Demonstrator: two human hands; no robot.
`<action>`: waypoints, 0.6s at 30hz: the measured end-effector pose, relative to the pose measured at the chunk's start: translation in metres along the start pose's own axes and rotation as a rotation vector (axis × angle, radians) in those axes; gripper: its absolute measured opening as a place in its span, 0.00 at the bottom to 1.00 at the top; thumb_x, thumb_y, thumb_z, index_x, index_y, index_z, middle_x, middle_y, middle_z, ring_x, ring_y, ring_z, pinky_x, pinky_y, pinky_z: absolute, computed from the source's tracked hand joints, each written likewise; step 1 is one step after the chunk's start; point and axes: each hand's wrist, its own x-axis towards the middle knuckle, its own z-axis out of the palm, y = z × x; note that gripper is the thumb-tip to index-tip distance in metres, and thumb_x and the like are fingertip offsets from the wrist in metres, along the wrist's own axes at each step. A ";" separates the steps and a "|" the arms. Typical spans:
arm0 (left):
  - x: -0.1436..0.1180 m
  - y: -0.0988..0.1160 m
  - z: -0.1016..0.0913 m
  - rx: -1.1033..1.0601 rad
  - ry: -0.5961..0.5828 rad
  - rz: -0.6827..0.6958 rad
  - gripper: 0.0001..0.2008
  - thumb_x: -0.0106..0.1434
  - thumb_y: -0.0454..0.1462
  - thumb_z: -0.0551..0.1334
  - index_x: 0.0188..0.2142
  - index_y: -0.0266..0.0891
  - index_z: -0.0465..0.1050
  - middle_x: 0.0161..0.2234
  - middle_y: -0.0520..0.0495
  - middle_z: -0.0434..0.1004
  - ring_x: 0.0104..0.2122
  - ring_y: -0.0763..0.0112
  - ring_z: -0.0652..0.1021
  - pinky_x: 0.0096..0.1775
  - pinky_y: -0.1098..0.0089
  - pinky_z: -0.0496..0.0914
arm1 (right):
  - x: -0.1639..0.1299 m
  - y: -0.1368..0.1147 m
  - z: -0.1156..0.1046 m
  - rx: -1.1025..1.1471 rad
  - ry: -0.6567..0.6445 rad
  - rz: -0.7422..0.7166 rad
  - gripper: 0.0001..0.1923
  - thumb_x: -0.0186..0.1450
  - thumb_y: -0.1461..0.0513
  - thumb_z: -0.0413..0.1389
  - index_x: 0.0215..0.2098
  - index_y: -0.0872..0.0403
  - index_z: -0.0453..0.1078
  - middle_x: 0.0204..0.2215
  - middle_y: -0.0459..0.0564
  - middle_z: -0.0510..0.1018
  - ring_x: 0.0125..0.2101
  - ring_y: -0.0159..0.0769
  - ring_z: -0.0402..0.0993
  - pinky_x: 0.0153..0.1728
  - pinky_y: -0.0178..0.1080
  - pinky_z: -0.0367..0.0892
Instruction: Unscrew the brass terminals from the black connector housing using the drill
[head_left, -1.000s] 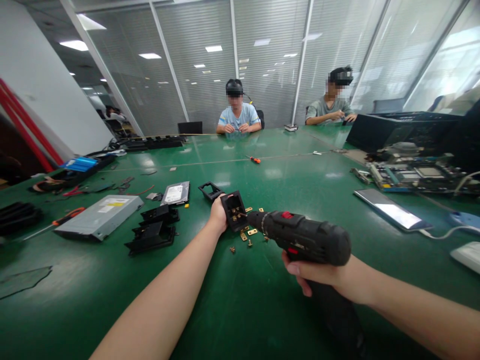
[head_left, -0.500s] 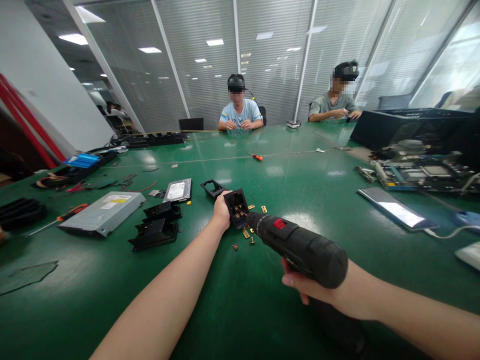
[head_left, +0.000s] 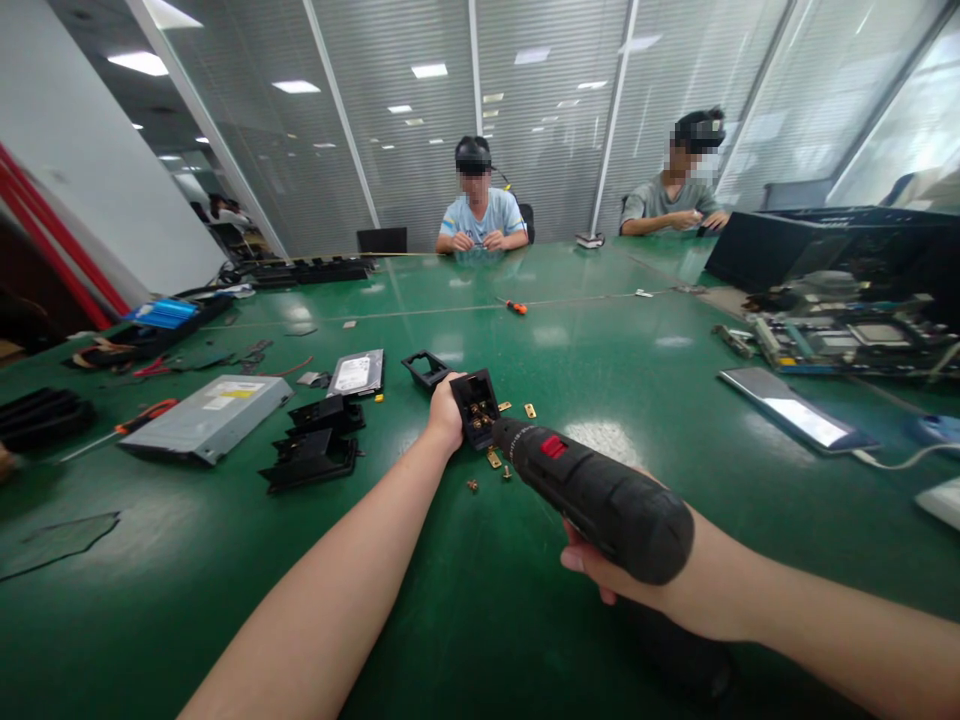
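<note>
My left hand (head_left: 447,412) grips a small black plastic box (head_left: 475,388) by its left side, its open face tilted towards me. Brass-coloured metal parts show inside it. In my right hand (head_left: 611,565) is a black cordless drill (head_left: 600,490) with a red switch on top. Its chuck end reaches the box's lower right edge; the bit's tip is hidden from view. Around the box lie several brass plates (head_left: 531,410) and a few loose screws (head_left: 472,486). Just behind my left hand rests a black plastic frame (head_left: 426,370).
Left on the green table (head_left: 555,350) are black plastic housings (head_left: 311,460), a hard drive (head_left: 357,373), an optical drive (head_left: 206,415) and a screwdriver (head_left: 146,418). To the right lie a phone (head_left: 795,410) on a cable and a circuit board (head_left: 862,335). Two people sit across the table.
The view has shifted slightly. The box, still in my left hand, and the drill in my right hand keep nearly the same position against each other.
</note>
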 end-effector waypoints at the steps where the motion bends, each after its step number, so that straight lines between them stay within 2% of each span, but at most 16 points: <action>1: 0.000 0.000 0.000 0.003 0.003 0.004 0.11 0.57 0.46 0.67 0.31 0.41 0.71 0.21 0.53 0.72 0.22 0.63 0.77 0.31 0.64 0.72 | 0.000 -0.001 0.000 -0.014 0.004 -0.008 0.17 0.60 0.54 0.67 0.39 0.49 0.65 0.24 0.40 0.76 0.20 0.33 0.74 0.22 0.35 0.71; 8: -0.001 0.000 0.002 0.062 -0.006 0.036 0.08 0.57 0.42 0.61 0.26 0.42 0.67 0.21 0.50 0.72 0.20 0.64 0.75 0.26 0.65 0.71 | -0.001 -0.001 0.002 -0.053 0.005 -0.089 0.15 0.62 0.54 0.66 0.38 0.49 0.65 0.21 0.39 0.75 0.19 0.33 0.73 0.21 0.35 0.69; 18: 0.000 0.001 0.003 0.029 -0.006 -0.001 0.09 0.58 0.43 0.61 0.28 0.41 0.69 0.21 0.50 0.73 0.20 0.64 0.76 0.26 0.65 0.72 | 0.001 -0.002 0.001 -0.080 0.017 -0.113 0.14 0.62 0.55 0.65 0.36 0.49 0.65 0.22 0.40 0.76 0.19 0.32 0.72 0.23 0.35 0.70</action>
